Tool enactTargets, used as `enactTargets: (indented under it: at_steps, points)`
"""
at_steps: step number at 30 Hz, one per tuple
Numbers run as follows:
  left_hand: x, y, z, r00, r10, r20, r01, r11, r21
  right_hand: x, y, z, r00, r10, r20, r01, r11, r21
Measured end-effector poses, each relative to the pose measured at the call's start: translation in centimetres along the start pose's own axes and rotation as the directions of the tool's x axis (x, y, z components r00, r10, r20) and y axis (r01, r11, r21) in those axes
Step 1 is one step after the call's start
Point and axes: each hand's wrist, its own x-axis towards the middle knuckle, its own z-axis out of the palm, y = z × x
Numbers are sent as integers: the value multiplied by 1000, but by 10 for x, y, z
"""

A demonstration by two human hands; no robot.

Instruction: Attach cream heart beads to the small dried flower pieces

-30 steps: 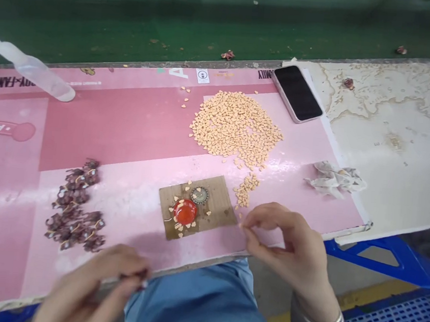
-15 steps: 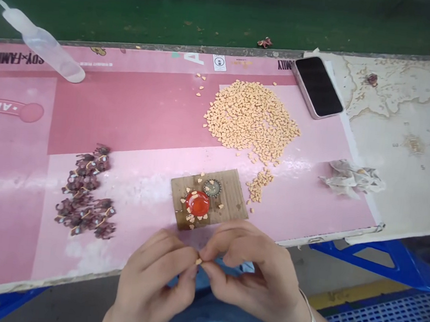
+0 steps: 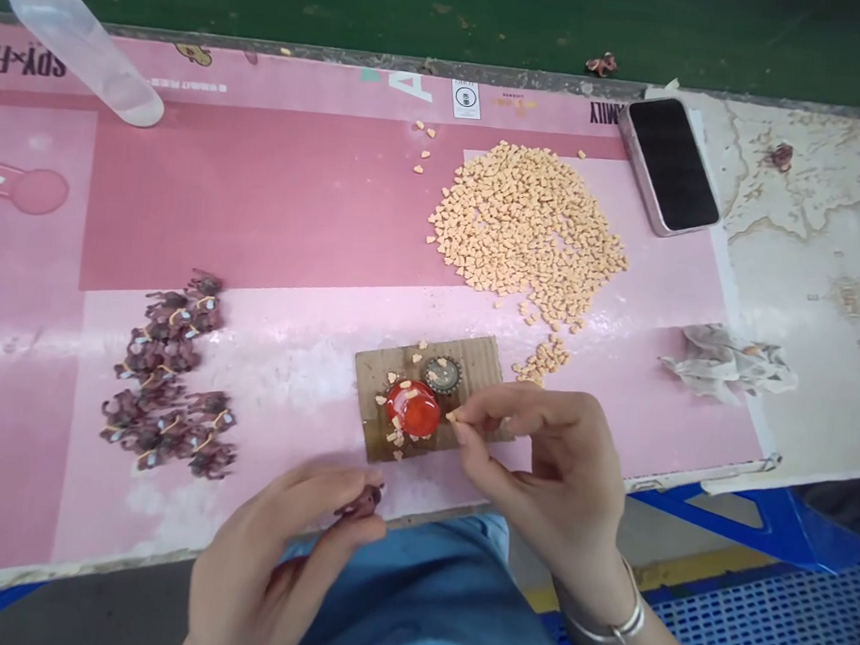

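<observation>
Between thumb and fingers, my left hand (image 3: 275,540) pinches a small dark reddish-brown figurine (image 3: 362,502) near the table's front edge. My right hand (image 3: 548,473) is closed in a fingertip pinch on a tiny yellow piece (image 3: 453,417). That piece is just right of a red cap-like dish (image 3: 422,414) on a small wooden board (image 3: 483,362). Several loose yellow pieces lie on and around the dish. Behind it sits a crimped metal bottle cap (image 3: 441,375). A group of similar dark figurines (image 3: 172,340), some with yellow and pale-blue parts, lies at the left.
A wide pile of yellow pieces (image 3: 521,220) lies beyond the board, with a smaller cluster (image 3: 545,358) nearer. A phone (image 3: 674,165) and crumpled tissue (image 3: 731,364) are to the right. A translucent squeeze bottle (image 3: 85,46) lies back left. Blue supports (image 3: 744,521) show below.
My hands have separated. The right has moved up to the red dish with a yellow piece; the left keeps the figurine, now visible, lower left. The view has shifted slightly.
</observation>
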Motion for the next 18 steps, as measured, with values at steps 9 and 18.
enactTargets:
  at_steps: [9,18]
  points:
    - [-12,-6,-4,992,-113,-61,107,989,-99,0,-3,2,996,88,14,-88,996,-18]
    - [-18,-13,-18,982,-93,-163,84,995,-61,-1,-1,2,996,90,20,-90,996,-25]
